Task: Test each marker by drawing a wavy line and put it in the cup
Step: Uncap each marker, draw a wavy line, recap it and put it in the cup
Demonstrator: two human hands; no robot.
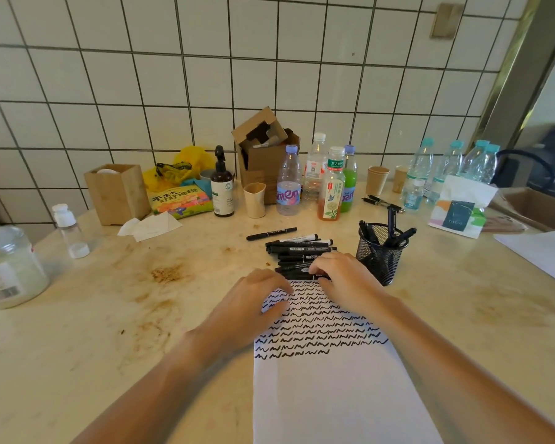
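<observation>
Hands [302,293] at paper's [334,395] top edge

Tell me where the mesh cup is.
Head view: the black mesh cup stands right of the marker pile, just beyond the right hand.

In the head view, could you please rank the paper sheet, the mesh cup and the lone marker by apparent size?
1. paper sheet, largest, though nearest the camera.
2. mesh cup.
3. lone marker, smallest.

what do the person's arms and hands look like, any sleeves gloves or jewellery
Both forearms are bare up to the frame edge, with no sleeves in view. The left hand and right hand wear no gloves, and no rings, watch or bracelet show.
</observation>
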